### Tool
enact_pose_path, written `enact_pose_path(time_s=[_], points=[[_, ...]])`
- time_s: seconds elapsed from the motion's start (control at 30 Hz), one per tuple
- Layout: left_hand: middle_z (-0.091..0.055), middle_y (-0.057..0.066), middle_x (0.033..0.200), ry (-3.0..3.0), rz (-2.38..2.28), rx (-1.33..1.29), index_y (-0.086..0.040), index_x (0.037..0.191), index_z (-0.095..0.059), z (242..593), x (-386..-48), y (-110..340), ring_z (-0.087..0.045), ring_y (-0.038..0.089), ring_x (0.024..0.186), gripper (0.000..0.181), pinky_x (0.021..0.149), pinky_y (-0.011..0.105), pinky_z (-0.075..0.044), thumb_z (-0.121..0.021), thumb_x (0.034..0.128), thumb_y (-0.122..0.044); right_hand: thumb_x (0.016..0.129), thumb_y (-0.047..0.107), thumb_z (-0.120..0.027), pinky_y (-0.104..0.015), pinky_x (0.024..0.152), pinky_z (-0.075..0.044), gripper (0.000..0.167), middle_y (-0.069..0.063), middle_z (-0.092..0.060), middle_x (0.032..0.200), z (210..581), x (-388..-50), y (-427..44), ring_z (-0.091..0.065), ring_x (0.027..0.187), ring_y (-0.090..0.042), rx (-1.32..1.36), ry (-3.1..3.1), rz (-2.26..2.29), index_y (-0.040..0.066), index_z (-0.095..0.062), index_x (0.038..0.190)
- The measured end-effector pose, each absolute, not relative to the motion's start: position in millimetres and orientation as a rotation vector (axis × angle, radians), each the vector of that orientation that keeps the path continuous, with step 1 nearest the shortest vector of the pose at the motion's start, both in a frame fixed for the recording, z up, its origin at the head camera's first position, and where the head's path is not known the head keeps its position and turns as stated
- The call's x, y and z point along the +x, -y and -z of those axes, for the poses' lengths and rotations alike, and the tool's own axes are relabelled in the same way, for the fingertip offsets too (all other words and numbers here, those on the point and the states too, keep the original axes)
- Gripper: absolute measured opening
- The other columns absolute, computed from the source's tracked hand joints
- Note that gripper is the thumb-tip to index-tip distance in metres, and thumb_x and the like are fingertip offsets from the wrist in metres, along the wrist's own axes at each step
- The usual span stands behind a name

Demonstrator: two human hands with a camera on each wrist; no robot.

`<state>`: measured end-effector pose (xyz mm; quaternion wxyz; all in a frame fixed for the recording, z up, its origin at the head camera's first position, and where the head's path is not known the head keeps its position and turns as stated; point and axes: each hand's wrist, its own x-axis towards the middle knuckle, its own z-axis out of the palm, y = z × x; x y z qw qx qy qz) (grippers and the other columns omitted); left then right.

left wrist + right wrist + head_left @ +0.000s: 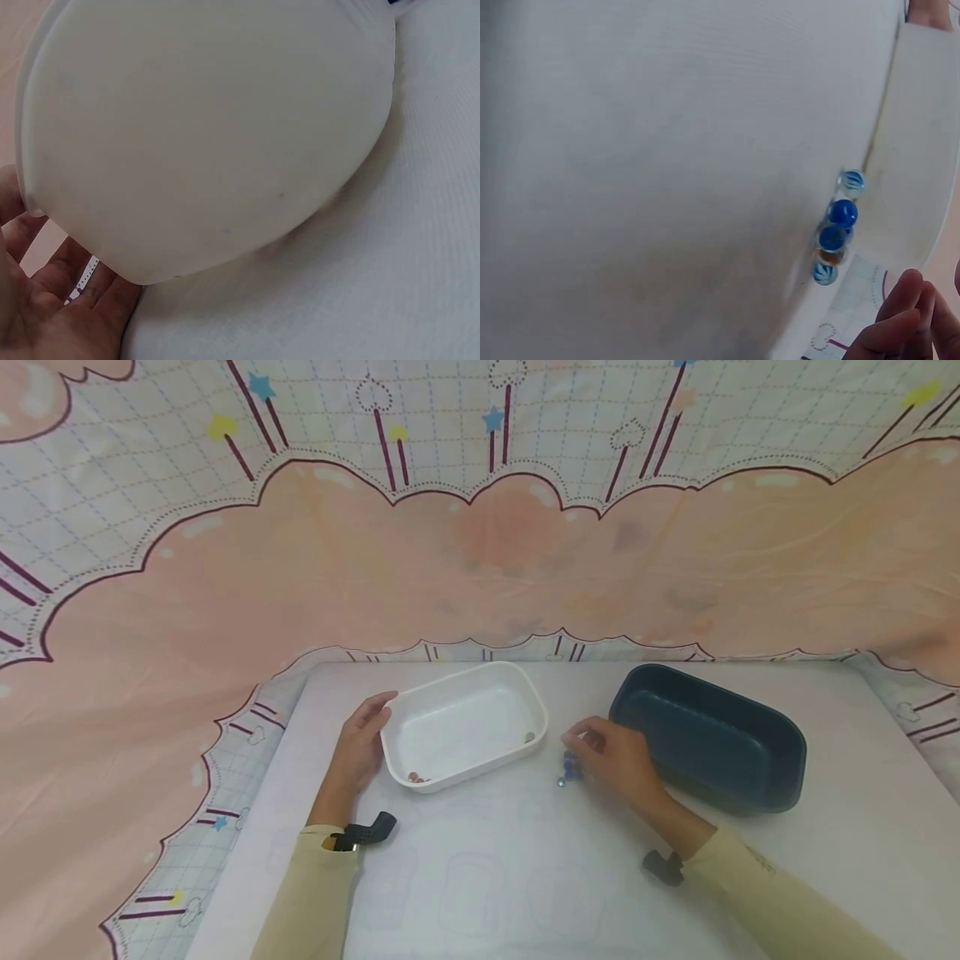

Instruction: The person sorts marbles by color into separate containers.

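The left hand (358, 752) holds the left end of a white dish (468, 766), with fingers at its rim. In the left wrist view, part of that hand (71, 300) lies against the dish (210, 142). Small reddish pieces (415, 777) and one greyish piece (529, 737) lie inside. The right hand (618, 760) is over the table beside blue marbles (570, 764). In the right wrist view, several marbles (832, 238) sit in an uneven row near the dish (915, 142); the bent fingers (900, 319) show nothing held between them.
A dark blue dish (712, 743) stands to the right, partly behind the right hand. The white-covered table (465, 877) reaches back to a patterned cloth (480, 552) hanging behind both dishes.
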<state>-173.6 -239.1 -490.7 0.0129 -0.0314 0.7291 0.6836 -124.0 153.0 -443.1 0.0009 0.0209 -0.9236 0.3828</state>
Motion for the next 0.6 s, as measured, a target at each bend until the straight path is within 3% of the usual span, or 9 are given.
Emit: enact_pose_path(time_s=[0.6], points=[[-0.048,0.001,0.156,-2.275,-2.114,-0.111,-0.019,0.147,-0.052,489,-172,238,-0.048,0.019,0.144,0.043,0.108,0.018,-0.048,-0.051,0.1074,-0.035,0.096,0.034,-0.07,-0.029,0.065,-0.046,0.019,-0.001,-0.063,0.081,460,-113,-162,-0.054,0.076,-0.019,0.119,2.91,-1.13,0.017,-0.075,0.105]])
